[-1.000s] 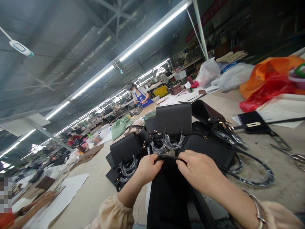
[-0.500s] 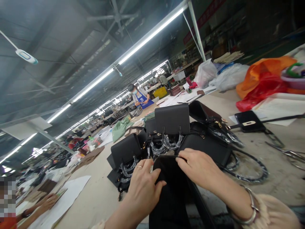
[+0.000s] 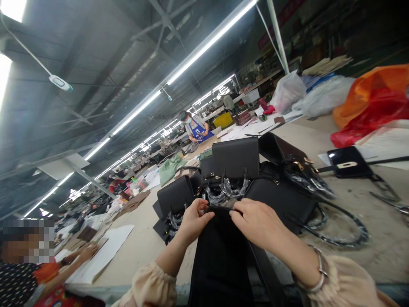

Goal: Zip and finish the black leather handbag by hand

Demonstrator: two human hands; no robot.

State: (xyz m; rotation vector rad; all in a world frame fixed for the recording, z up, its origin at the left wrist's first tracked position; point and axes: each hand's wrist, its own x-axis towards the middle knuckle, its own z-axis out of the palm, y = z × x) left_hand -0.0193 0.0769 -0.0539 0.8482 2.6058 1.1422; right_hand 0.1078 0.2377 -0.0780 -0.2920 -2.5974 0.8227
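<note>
A black bag hangs close in front of me at the table's near edge, its upper edge pinched between both my hands. My left hand has thumb and fingers closed on the left end of that edge. On the right end, my right hand grips with thumb and fingertips; a metal bangle circles its wrist. The bag's lower part runs out of view. Just beyond my hands lies a heap of finished-looking black handbags, their handles wrapped in clear plastic.
A dark rectangular piece with a gold fitting and scissors lie right on the table. Orange and red plastic bags sit behind them. At left a co-worker's hands rest by white sheets; another person stands farther back.
My left hand has moved up and away from me to the bag's upper edge, its fingers now closing there. My right hand keeps its hold. The view has swung left, showing more of the co-worker.
</note>
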